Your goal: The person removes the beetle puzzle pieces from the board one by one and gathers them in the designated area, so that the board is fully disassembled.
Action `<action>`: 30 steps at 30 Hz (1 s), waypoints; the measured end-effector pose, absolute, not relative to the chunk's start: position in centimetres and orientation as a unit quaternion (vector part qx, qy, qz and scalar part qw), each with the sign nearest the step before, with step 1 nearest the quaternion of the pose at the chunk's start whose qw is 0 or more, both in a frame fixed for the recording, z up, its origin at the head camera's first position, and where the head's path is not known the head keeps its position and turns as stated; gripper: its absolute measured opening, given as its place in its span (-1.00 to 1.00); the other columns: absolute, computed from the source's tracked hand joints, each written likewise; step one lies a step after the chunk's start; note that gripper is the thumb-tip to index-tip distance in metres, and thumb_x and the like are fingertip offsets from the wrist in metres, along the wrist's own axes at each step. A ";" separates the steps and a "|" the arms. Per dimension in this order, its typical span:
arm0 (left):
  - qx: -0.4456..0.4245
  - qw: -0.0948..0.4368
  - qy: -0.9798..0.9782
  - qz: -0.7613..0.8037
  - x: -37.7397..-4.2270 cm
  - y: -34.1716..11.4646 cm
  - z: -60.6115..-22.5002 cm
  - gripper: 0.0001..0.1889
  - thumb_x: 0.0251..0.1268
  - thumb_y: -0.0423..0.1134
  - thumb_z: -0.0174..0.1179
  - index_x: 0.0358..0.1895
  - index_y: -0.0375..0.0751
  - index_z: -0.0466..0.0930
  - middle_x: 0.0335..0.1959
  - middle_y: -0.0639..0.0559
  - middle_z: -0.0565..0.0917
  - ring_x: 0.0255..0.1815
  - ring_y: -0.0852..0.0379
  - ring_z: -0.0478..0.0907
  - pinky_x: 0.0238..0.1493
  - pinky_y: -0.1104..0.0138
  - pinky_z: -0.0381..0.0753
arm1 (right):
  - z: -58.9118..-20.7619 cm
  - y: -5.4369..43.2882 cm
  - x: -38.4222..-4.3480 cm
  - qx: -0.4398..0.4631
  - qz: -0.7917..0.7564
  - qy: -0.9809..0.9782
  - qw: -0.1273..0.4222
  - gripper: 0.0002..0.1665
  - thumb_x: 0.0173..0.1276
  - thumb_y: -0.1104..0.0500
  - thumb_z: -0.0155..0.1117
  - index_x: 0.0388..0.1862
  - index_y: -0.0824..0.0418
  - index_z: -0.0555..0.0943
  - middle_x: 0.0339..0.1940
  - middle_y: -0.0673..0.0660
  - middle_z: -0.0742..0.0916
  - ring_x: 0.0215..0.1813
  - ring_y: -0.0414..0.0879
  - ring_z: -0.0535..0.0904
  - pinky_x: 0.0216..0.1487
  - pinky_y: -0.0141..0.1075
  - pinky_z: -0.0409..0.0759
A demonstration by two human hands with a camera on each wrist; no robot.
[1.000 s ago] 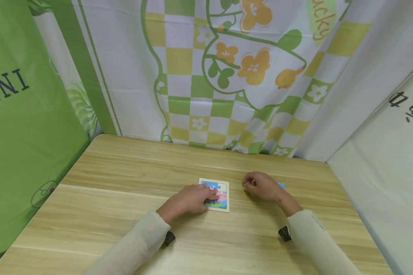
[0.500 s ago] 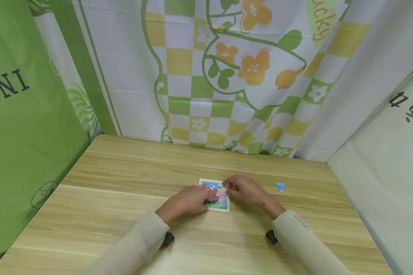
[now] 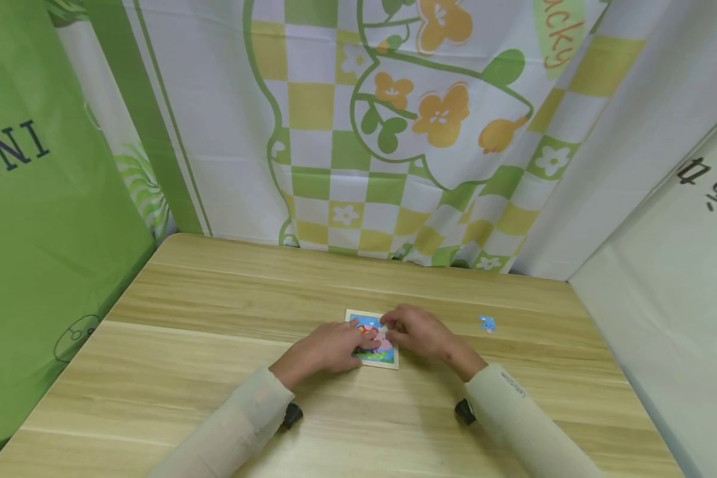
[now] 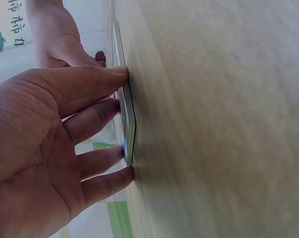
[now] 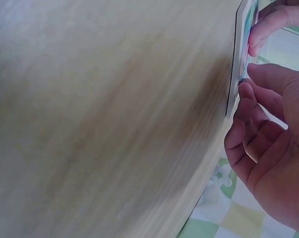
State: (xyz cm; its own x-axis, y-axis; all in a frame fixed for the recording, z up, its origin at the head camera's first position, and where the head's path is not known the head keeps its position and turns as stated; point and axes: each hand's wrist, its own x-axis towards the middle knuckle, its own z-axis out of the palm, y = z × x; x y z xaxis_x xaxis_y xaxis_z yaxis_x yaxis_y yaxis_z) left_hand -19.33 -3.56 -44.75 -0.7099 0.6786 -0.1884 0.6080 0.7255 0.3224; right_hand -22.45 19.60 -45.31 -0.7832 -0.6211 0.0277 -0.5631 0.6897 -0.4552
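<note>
A small square jigsaw puzzle (image 3: pixel 386 357) with a pale frame and a colourful cartoon picture lies flat on the wooden table. My left hand (image 3: pixel 336 345) rests across its left side, fingers spread over the picture and thumb at the near edge; the left wrist view shows the fingertips against the board. At the upper right corner of the puzzle, my right hand (image 3: pixel 421 332) has thumb and forefinger close together over the picture, pinching a puzzle piece mostly hidden by the fingers. In the right wrist view its other fingers curl beside the board's edge.
A loose blue puzzle piece (image 3: pixel 487 324) lies on the table (image 3: pixel 215 372), right of the right hand. A patterned curtain (image 3: pixel 346 192) hangs behind the far edge, with a green cloth (image 3: pixel 48 219) on the left and a white one (image 3: pixel 675 279) on the right.
My right hand has moved left from beside the loose blue piece to the puzzle's upper right corner, uncovering that piece. The left hand has stayed on the puzzle.
</note>
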 end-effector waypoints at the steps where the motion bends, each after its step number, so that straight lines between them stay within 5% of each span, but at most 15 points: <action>1: 0.351 0.148 0.917 0.120 -19.3 -3.6 -44.7 -0.45 0.41 -0.18 0.30 0.45 0.17 0.51 0.50 0.18 0.39 0.55 -0.15 0.23 0.38 -0.07 0.37 | -45.3 19.6 -22.5 -0.322 -0.225 0.917 0.065 -0.72 0.43 0.26 0.33 0.08 0.27 0.71 -0.27 -0.09 0.66 -0.23 -0.19 0.55 -0.16 -0.22 0.56; 9: 0.349 0.147 0.917 0.120 -19.3 -3.5 -44.6 -0.45 0.40 -0.19 0.31 0.44 0.15 0.52 0.49 0.16 0.40 0.54 -0.17 0.24 0.38 -0.06 0.37 | -45.0 19.2 -22.4 -0.275 -0.242 0.927 0.079 -0.75 0.50 0.27 0.22 0.05 0.25 0.74 -0.14 0.02 0.75 -0.13 -0.15 0.62 -0.04 -0.12 0.61; 30: 0.353 0.143 0.916 0.122 -19.4 -3.5 -44.7 -0.45 0.37 -0.22 0.30 0.43 0.13 0.54 0.46 0.05 0.45 0.53 -0.17 0.25 0.39 -0.05 0.36 | -45.5 18.2 -23.3 -0.194 -0.315 0.923 0.102 -0.88 0.50 0.25 0.26 -0.18 0.24 0.73 -0.36 -0.04 0.70 -0.33 -0.19 0.53 -0.25 -0.28 0.53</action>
State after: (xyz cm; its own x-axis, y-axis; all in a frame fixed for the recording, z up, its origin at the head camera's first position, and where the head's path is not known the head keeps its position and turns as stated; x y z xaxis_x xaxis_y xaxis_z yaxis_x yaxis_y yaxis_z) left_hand -19.39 -3.51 -44.69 -0.7094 0.6823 -0.1767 0.6127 0.7209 0.3239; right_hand -23.34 18.20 -45.50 -0.9043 -0.4218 -0.0659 -0.2934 0.7261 -0.6218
